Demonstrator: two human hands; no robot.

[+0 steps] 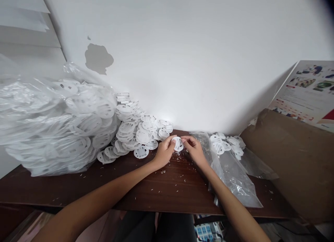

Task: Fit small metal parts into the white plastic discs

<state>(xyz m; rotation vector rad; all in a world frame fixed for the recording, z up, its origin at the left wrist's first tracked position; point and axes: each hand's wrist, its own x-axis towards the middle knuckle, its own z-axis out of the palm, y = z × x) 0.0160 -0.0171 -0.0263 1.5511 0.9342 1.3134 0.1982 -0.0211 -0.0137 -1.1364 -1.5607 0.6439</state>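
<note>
A round white plastic disc [178,144] with small cut-outs is held upright between my two hands, above the dark wooden table. My left hand [166,151] pinches its left edge with thumb and fingers. On the right edge, my right hand [193,148] grips the disc the same way. Small white scraps [177,156] lie on the table just below and around the disc. To the left, a heap of similar discs [141,132] reaches close to my left hand. A smaller group of discs [227,144] lies on clear plastic to the right.
Large clear bags full of discs [65,127] stand at the left. Flattened clear plastic bags [235,179] cover part of the table [146,191] at right, beside a brown cardboard box [294,158]. A white wall [182,61] rises behind; a power strip [205,231] is below.
</note>
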